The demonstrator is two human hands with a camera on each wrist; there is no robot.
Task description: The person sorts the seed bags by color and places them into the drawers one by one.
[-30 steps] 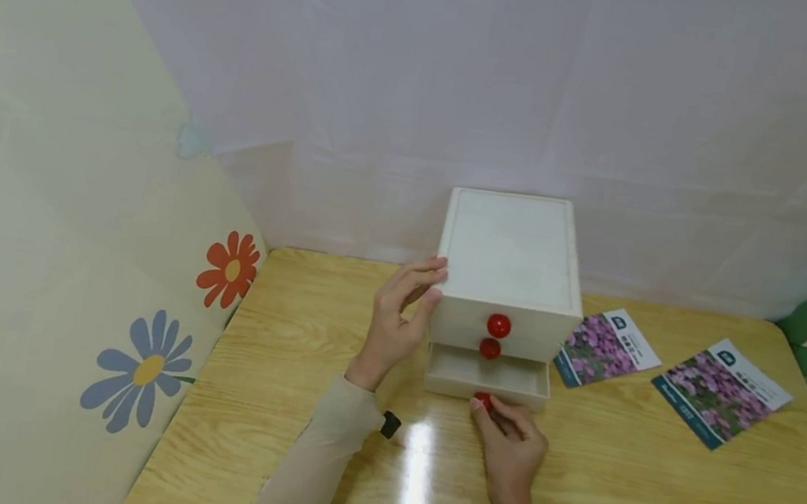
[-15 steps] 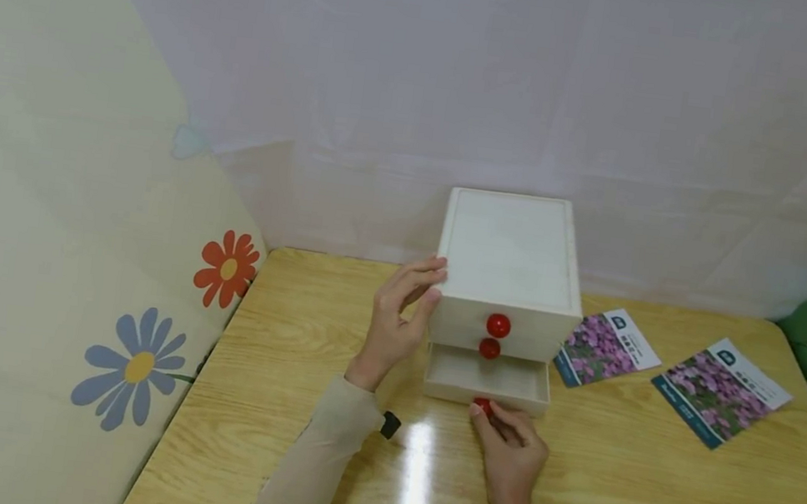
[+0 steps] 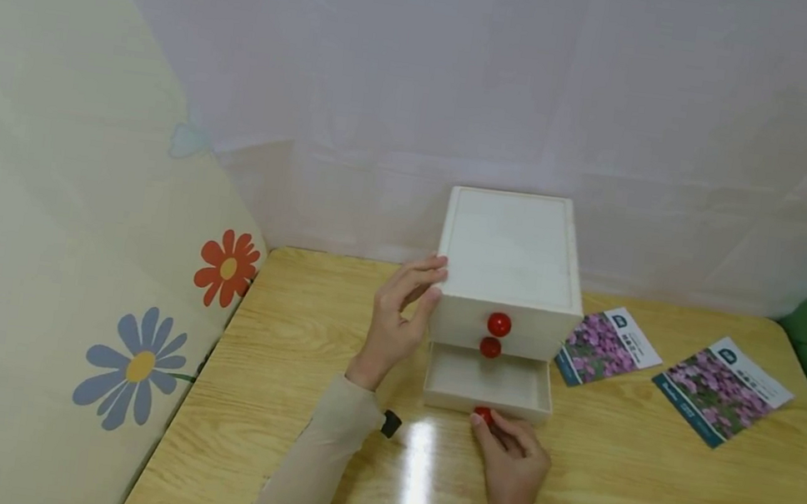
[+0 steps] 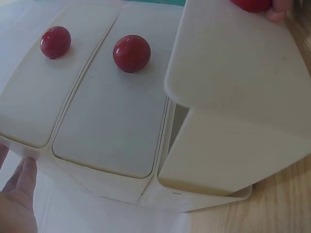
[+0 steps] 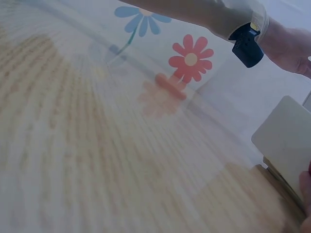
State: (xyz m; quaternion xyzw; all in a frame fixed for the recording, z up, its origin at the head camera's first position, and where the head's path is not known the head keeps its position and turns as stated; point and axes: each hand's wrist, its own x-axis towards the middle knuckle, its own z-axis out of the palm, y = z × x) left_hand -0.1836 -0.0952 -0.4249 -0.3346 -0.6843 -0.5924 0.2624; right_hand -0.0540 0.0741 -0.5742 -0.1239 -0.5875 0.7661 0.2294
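A white drawer cabinet [image 3: 511, 248] with red knobs stands on the wooden table. Its bottom drawer [image 3: 489, 380] is pulled partway out and looks bare inside; the upper two are closed. My right hand [image 3: 515, 467] pinches the bottom drawer's red knob [image 3: 482, 414] between thumb and fingers. At the cabinet's left side, my left hand [image 3: 399, 319] rests its fingertips against the wall near the top front edge. The left wrist view shows the drawer's side wall [image 4: 233, 150] sticking out, with the left hand's fingers [image 4: 26, 177] against the casing.
Two seed-packet-like cards with purple flowers lie to the right, the nearer card [image 3: 611, 347] beside the cabinet and the farther card [image 3: 722, 392] beyond it. A pale cloth [image 3: 422, 103] hangs behind. A flower-printed panel [image 3: 34, 240] borders the table's left edge.
The bottom drawer has slid a little farther out toward me, the right hand moving with its knob. My left hand has stayed in place on the cabinet.
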